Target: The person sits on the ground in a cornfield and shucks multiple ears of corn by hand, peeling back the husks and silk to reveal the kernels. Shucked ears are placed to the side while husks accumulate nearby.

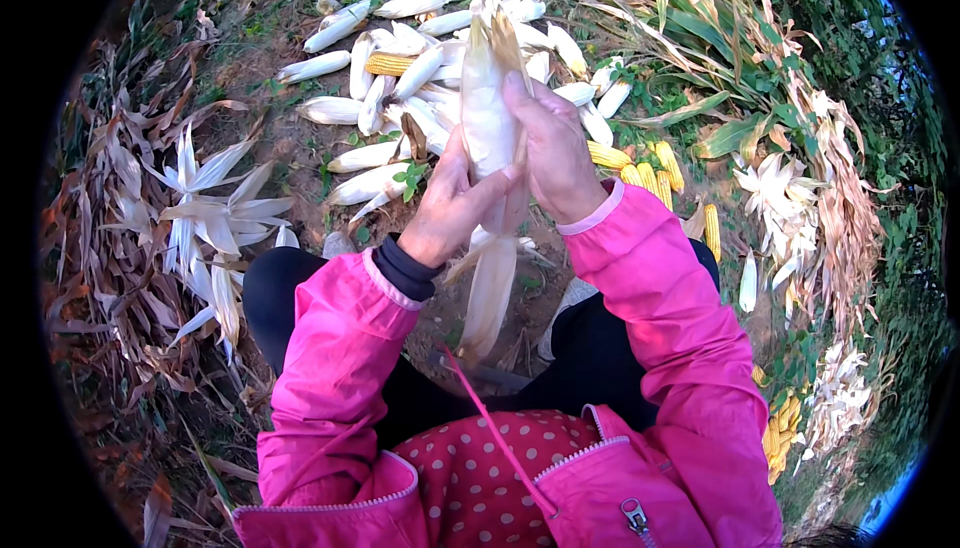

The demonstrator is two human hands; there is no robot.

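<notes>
Between my two hands stands an ear of corn (pixel 487 113) in its pale husk, held upright with its tip pointing away from me. My left hand (pixel 455 198) is closed round its lower left side, thumb across the front. Along the right side, my right hand (pixel 550 138) grips the ear higher up, its thumb near the browned husk tip. A loose strip of husk (pixel 490 298) hangs from the lower end toward my lap. The kernels of this ear are hidden by the husk. Behind it lies a pile of husked-on ears (pixel 420 73).
One bare yellow cob (pixel 388 64) lies in the pile. Several peeled yellow cobs (pixel 645 176) lie right of my right wrist, and more yellow corn (pixel 782 433) at the lower right. Discarded husks (pixel 215 208) cover the left ground; dry stalks (pixel 690 28) lie at the far right.
</notes>
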